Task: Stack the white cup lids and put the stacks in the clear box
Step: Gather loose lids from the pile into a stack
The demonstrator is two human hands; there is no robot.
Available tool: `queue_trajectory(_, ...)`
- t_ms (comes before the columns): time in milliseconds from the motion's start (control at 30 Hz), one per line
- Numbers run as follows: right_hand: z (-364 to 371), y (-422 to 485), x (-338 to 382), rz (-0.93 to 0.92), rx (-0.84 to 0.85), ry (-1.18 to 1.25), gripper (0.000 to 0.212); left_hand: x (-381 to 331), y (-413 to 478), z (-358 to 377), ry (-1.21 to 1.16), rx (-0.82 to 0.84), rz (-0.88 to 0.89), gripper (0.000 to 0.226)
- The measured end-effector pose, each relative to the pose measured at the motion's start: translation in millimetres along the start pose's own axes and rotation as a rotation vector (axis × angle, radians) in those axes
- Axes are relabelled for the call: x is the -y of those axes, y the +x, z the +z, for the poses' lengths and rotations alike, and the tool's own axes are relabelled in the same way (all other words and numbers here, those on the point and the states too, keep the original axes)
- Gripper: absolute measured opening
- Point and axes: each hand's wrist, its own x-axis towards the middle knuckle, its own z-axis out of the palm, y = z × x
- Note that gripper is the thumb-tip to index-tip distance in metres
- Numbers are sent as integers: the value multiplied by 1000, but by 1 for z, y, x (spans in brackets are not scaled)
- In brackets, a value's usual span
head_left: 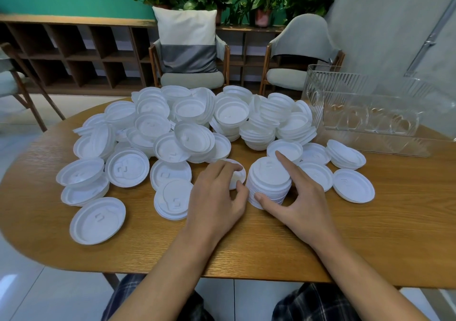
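A tall stack of white cup lids [269, 180] stands on the wooden table [271, 244] near its middle. My right hand [298, 197] grips the stack, thumb low on its near side and forefinger across its top. Just left of the stack, my left hand [217, 195] curls its fingers over a single lid [238, 176] lying on the table. A big loose heap of white lids [187, 128] spreads over the far half of the table. The clear box [370, 113] sits at the far right; I see no lids in it.
Single lids and short stacks lie around the hands, at the left [97, 219] and at the right [352, 185]. Two chairs [190, 74] stand behind the table. The table's near edge runs just below my forearms.
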Motion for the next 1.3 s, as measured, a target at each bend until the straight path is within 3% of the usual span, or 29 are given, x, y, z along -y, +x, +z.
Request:
queue_trajectory(133, 0, 0, -1, 8, -12, -10, 92, 4, 0, 4, 117, 87, -92, 14)
queue_trajectory(300, -1, 0, -2, 4, 2, 1, 92, 4, 1, 2, 115, 138, -42, 9)
queue_trajectory(433, -1, 2, 0, -4, 7, -2, 91, 2, 4, 2, 26, 23, 5, 4)
queue_trajectory(800, 0, 4, 2, -18, -6, 19, 90, -14, 18, -13, -459, -287, -159, 13)
queue_trajectory(1033, -1, 4, 2, -25, 14, 48, 95, -19, 38, -7, -589, -237, -243, 23)
queue_trajectory(1300, -3, 3, 7, -59, 53, 98, 100, -25, 54, 10, -656, -90, -288, 15)
